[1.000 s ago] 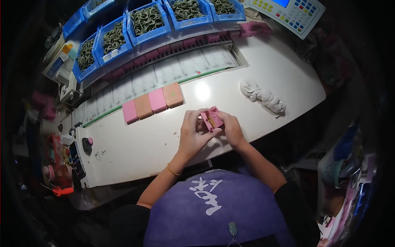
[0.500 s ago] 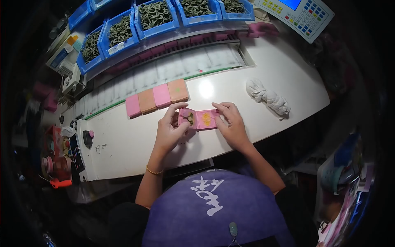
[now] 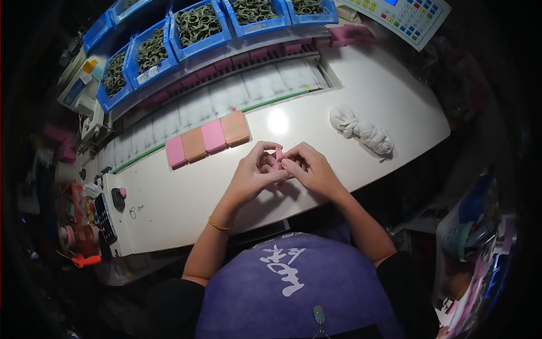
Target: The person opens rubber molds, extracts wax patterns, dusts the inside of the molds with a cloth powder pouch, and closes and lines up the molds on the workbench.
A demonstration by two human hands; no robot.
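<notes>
Apparently edge-on, held pink block (image 3: 279,154), long axis straight ahead

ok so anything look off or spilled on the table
Nothing looks spilled. Slightly odd: a few ring-like pieces lie loose near the left end of the white table, while many rings sit in blue bins. The pink piece is mostly hidden by the left hand and right hand, so I can't judge damage there.

Left hand (image 3: 247,176) and right hand (image 3: 314,170) hold pink piece (image 3: 279,154) over white counter (image 3: 169,217), four pink and orange blocks (image 3: 213,136) left, white cloth (image 3: 362,133) right.
</notes>
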